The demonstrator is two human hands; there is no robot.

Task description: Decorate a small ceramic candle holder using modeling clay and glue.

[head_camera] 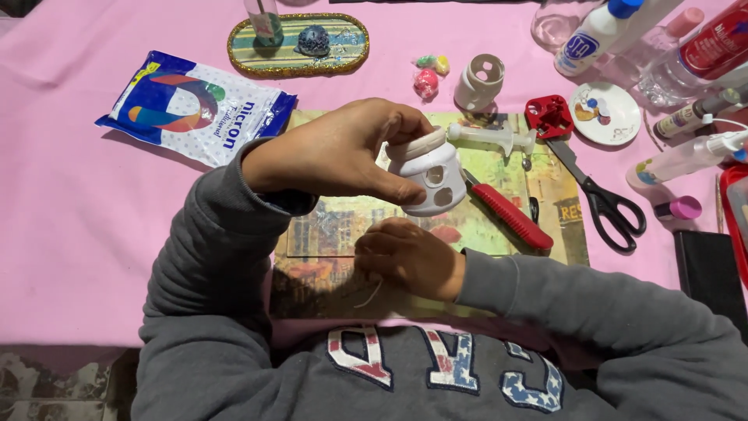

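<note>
My left hand (335, 152) grips a small white jar-shaped holder (431, 175) with round holes in its side and a beige rim, holding it tilted above a colourful printed mat (506, 175). My right hand (405, 257) is below it, near my chest, with fingers curled and pinching a thin pale thread (372, 295) that hangs down. Both arms are in grey sleeves.
A red-handled utility knife (510, 217), a plastic syringe (491, 138) and black scissors (604, 199) lie right of the holder. A second holed holder (478, 82), small coloured balls (426, 82), a blue-and-white bag (195, 109), an oval striped tray (300, 47), a white dish (605, 114) and several bottles (686, 156) surround them on pink cloth.
</note>
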